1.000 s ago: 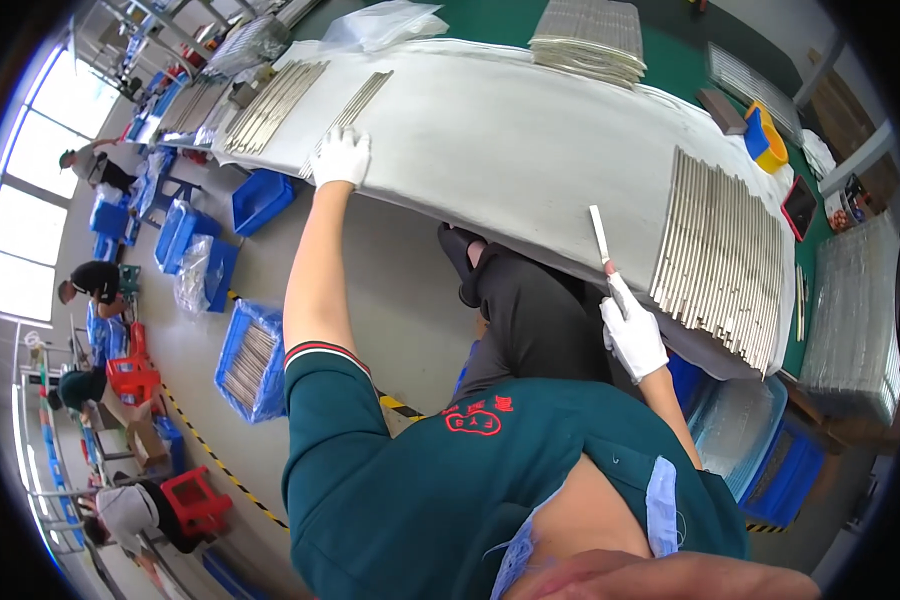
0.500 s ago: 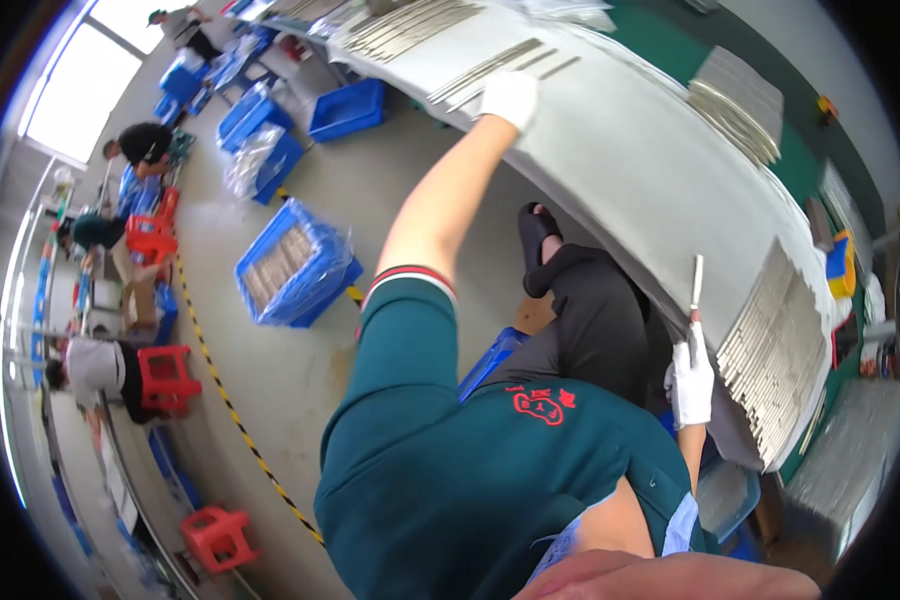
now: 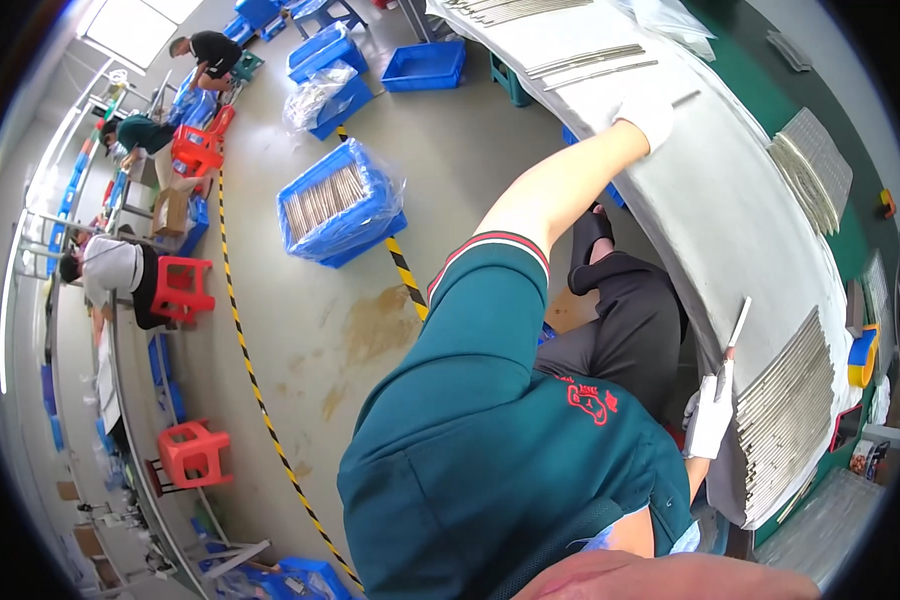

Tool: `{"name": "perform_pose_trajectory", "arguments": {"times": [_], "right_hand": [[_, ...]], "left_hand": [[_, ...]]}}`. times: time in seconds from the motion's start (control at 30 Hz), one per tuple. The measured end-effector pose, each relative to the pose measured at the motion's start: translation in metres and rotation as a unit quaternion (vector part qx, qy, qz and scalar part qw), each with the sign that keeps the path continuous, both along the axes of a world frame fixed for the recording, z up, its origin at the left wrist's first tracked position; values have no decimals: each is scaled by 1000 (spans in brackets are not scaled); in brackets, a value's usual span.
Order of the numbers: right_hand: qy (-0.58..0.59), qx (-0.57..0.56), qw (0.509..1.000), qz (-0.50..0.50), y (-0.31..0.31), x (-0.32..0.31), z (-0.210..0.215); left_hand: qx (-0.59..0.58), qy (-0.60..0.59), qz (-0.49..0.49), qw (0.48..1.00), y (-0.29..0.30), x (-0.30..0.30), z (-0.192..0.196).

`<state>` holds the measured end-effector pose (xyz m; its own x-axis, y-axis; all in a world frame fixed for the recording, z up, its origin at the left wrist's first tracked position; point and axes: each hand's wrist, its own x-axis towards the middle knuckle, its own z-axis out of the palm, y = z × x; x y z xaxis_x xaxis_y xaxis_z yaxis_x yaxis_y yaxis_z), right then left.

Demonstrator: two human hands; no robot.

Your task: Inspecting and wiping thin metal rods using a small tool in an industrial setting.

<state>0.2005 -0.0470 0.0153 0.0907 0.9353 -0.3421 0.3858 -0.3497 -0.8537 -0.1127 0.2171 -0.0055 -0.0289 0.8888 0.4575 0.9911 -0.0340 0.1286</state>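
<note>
My left hand (image 3: 648, 120), in a white glove, is over the pale covered worktable (image 3: 700, 190). A thin metal strip (image 3: 686, 98) sticks out from its closed fingers, which the back of the glove mostly hides. Just beyond lie several loose strips (image 3: 600, 75). My right hand (image 3: 708, 418), also gloved in white, is closed round a slim tool (image 3: 739, 325) with a brownish handle and a long pale blade pointing up and away. That hand is at the table's near edge, beside a dense row of metal strips (image 3: 790, 410).
More strips (image 3: 515, 10) lie at the table's far end. A stack of thin sheets (image 3: 810, 165) and a yellow-and-blue tape roll (image 3: 862, 355) lie along the table's right side. On the floor at left stands a blue crate (image 3: 335, 205) full of strips. Red stools (image 3: 192, 452) and co-workers are farther left.
My left hand has drawn back along the table toward me, with a strip end now showing past it. The right hand still holds the tool. The whole view has shifted.
</note>
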Motion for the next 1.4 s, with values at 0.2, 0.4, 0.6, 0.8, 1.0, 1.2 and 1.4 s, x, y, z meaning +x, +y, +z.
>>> {"name": "perform_pose_trajectory", "arguments": {"times": [0.2,0.4,0.6,0.8,1.0,1.2,1.4], "right_hand": [[-18,9,1000,6,-2,-4,0],[28,37,999,-28,-10,-7,6],[-44,22,999,-4,-9,-3,1],[-28,33,999,3,-8,-3,4],[-27,6,1000,-14,-8,-4,6],[-85,55,995,18,-2,1,0],[-100,57,993,17,2,-1,4]], "left_hand": [[57,-39,-42,997,-39,36,0],[-57,-126,-207,969,-92,59,26],[-62,-110,-224,966,-106,72,23],[-163,-150,-196,955,-103,78,34],[-244,-172,-190,935,-94,84,43],[-179,-241,-259,918,-72,87,18],[-295,-322,-212,874,-62,82,22]]}}
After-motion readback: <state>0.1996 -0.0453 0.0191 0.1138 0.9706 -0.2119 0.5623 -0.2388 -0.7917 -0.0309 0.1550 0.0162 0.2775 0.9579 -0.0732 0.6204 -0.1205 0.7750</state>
